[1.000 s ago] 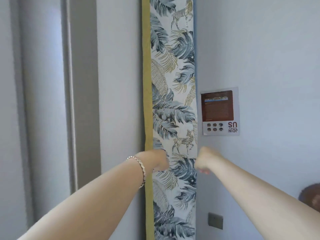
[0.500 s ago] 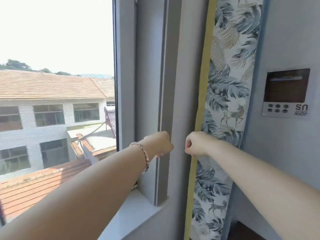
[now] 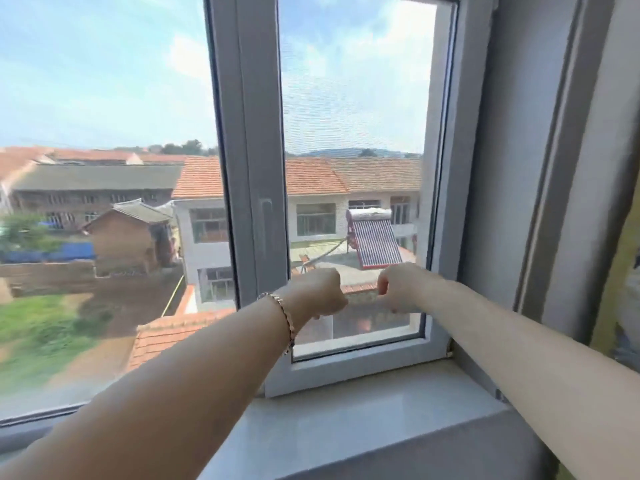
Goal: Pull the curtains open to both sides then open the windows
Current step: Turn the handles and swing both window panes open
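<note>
A grey-framed window fills the view, with a central post (image 3: 249, 133) that carries a slim vertical handle (image 3: 266, 230). The right pane (image 3: 353, 116) looks meshed and the left pane (image 3: 104, 98) is plain glass. Both panes sit closed in the frame. My left hand (image 3: 318, 292), with a bracelet on its wrist, is a fist in front of the right pane's lower part. My right hand (image 3: 398, 287) is a fist close beside it, a small gap apart. Neither holds anything that I can see. The leaf-print curtain (image 3: 623, 271) with a yellow edge hangs at the far right.
A pale stone sill (image 3: 346, 420) runs below the window under my forearms. The grey side jamb (image 3: 519, 168) stands between the right pane and the curtain. Outside are tiled roofs, houses and a solar heater.
The view has swung left from the curtain and wall to the window. Both fists have moved off the curtain and now sit together in front of the right pane.
</note>
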{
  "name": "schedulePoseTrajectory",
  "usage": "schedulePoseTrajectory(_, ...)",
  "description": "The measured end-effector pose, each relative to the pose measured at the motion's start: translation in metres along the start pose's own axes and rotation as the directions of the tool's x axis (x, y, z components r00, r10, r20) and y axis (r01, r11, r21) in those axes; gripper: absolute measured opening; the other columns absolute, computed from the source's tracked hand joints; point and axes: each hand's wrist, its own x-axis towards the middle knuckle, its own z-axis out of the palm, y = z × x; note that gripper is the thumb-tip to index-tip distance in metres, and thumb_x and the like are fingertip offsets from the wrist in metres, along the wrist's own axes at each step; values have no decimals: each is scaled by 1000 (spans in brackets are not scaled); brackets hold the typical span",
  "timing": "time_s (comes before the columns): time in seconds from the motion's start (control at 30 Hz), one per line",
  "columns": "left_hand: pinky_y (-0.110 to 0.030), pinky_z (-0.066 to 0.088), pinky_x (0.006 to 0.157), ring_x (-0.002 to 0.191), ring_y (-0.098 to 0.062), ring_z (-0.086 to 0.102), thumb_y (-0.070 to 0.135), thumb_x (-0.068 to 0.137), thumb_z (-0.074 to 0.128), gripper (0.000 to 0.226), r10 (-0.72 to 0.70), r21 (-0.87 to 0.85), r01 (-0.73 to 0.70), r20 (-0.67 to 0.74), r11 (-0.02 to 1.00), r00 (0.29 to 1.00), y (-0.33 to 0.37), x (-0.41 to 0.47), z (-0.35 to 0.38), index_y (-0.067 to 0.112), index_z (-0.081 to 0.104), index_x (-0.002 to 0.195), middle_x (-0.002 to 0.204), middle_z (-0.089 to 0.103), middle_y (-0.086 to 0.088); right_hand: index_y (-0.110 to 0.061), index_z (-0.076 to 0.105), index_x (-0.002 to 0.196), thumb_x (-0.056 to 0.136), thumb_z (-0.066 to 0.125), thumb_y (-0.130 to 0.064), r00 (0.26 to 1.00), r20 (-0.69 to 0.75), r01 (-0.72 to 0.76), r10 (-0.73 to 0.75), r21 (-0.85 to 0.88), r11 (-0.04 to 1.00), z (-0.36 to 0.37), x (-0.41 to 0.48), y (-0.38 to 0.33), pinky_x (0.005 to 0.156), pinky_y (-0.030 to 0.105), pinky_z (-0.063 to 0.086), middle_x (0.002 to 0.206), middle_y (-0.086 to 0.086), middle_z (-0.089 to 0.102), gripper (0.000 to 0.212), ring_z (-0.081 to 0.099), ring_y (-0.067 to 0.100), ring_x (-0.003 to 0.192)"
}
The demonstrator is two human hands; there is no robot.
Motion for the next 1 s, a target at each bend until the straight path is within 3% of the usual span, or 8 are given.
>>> schedulePoseTrajectory(0.13, -31, 53, 70, 83, -26, 66, 18, 89, 43, 23, -91, 14, 92, -73, 996, 993, -79, -25, -26, 10, 54, 70, 79, 64, -6, -8, 66, 103, 88, 54, -25, 997, -55, 58, -54, 79, 995, 12, 20, -70, 71, 29, 48, 104, 9, 66, 26, 62, 22, 89)
schedulePoseTrajectory(0.33, -35, 55, 74, 70, -23, 60, 15, 86, 46, 29, -173, -87, 159, -177, 983, 969, -152, -35, -54, 11, 51, 58, 69, 59, -5, -14, 38, 53, 85, 54, -29, 996, -77, 66, -55, 149, 987, 26, 51, -137, 48, 26, 30, 56, 3, 40, 38, 40, 19, 52)
schedulePoseTrajectory(0.43, -34, 54, 71, 69, -23, 60, 16, 86, 46, 24, -193, -97, 176, -200, 980, 961, -165, -28, -59, 11, 53, 64, 72, 60, -5, -6, 59, 95, 87, 52, -40, 993, -81, 99, -83, 217, 971, 27, 71, -158, 72, 33, 46, 87, 10, 58, 35, 57, 27, 83)
schedulePoseTrajectory(0.5, -32, 50, 66, 70, -23, 59, 18, 88, 45, 20, -207, -86, 193, -218, 977, 954, -170, -20, -61, 10, 53, 71, 72, 58, -3, -3, 36, 136, 88, 52, -45, 992, -117, 85, -38, 426, 901, 25, 88, -171, 96, 40, 41, 128, 15, 52, 65, 52, 31, 117)
schedulePoseTrajectory(0.67, -25, 39, 56, 64, -21, 51, 21, 88, 44, 20, -187, -5, 190, -210, 982, 960, -176, 1, -60, 13, 52, 71, 70, 53, 0, -7, 13, 148, 94, 30, -55, 986, -95, -17, 136, 758, 652, 15, 137, -192, 99, 36, 38, 145, 16, 40, 74, 44, 31, 129)
schedulePoseTrajectory(0.77, -26, 45, 58, 67, -22, 56, 21, 87, 46, 25, -221, -68, 212, -179, 975, 959, -182, 16, -66, 14, 48, 63, 73, 58, -2, -3, 39, 136, 97, 24, -50, 984, -119, 21, 130, 811, 584, 14, 160, -201, 73, 28, 49, 94, 16, 66, 63, 66, 23, 82)
schedulePoseTrajectory(0.83, -33, 55, 73, 80, -25, 66, 25, 89, 48, 25, -249, -134, 228, -170, 964, 953, -186, 28, -70, 12, 52, 68, 82, 65, -6, -5, 54, 113, 97, 31, -46, 976, -198, 109, 92, 805, 583, 16, 171, -199, 55, 29, 47, 62, 7, 53, 50, 53, 17, 50)
schedulePoseTrajectory(1.0, -35, 55, 75, 84, -28, 68, 15, 86, 43, 18, -294, -150, 269, -176, 951, 939, -191, 53, -70, 10, 56, 73, 81, 64, -7, -12, 51, 73, 97, 36, -44, 904, -364, 351, -226, 325, 878, 3, 190, -165, 47, 25, 33, 59, 0, 44, 43, 49, 21, 51)
